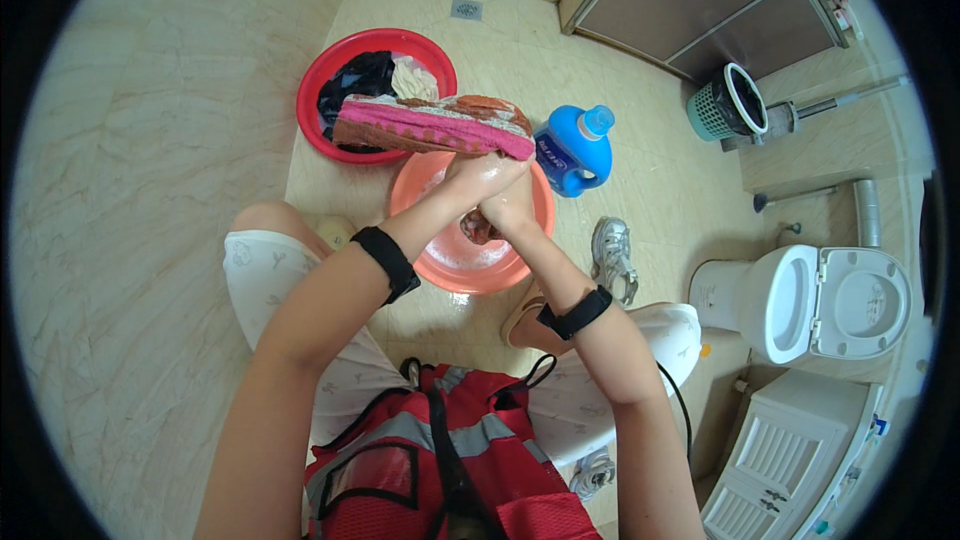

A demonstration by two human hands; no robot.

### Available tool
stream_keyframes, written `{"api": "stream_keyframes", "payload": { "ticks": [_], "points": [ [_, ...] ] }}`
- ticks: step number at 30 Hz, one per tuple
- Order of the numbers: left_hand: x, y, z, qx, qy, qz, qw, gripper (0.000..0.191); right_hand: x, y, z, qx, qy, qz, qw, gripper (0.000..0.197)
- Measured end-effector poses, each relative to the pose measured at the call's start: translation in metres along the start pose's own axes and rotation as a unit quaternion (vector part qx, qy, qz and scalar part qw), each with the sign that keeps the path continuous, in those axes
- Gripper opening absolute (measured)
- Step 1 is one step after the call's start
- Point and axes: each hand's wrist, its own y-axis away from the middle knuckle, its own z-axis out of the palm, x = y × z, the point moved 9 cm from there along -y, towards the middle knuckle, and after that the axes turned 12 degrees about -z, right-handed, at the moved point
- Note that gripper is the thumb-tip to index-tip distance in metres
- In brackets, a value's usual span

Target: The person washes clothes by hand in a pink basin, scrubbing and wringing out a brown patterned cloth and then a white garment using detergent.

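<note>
A wet towel with pink, brown and white bands is held over an orange plastic basin. Most of it hangs beyond my fists in a long, folded bundle, while a short bunched end shows below them. My left hand is closed around the towel, its skin wet and soapy. Right against it, my right hand grips the same towel just above the bunched end. White suds and liquid lie in the basin. My fingers are partly hidden.
A red basin with dark and cream cloths stands beyond the orange one. Beside them is a blue detergent bottle. To the right are a grey-white sneaker, a toilet, a lined wastebasket and a white cabinet.
</note>
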Motion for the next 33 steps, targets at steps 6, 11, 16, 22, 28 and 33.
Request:
{"api": "stream_keyframes", "payload": {
  "ticks": [6, 11, 16, 22, 28, 33],
  "points": [
    [0.009, 0.011, -0.021, 0.076, 0.091, -0.022, 0.993, 0.056, 0.001, -0.008, -0.005, 0.004, -0.023, 0.046, 0.999, 0.026],
    [0.015, 0.013, -0.022, 0.003, 0.218, 0.002, 0.976, 0.059, 0.019, -0.013, -0.025, 0.073, -0.087, 0.135, 0.984, 0.024],
    [0.011, 0.023, -0.004, -0.157, 0.270, 0.000, 0.950, 0.054, 0.018, -0.027, -0.039, 0.135, -0.265, 0.153, 0.943, 0.011],
    [0.002, 0.026, 0.018, -0.212, 0.294, -0.004, 0.932, 0.048, 0.011, -0.039, -0.051, 0.140, -0.357, 0.240, 0.892, 0.005],
    [0.007, 0.028, 0.021, -0.265, 0.557, -0.093, 0.781, 0.035, -0.004, -0.045, -0.043, 0.094, -0.416, 0.244, 0.871, 0.007],
    [0.009, 0.022, 0.032, -0.273, 0.702, -0.128, 0.646, 0.049, -0.029, -0.052, -0.054, 0.150, -0.317, 0.102, 0.931, 0.006]
  ]
}}
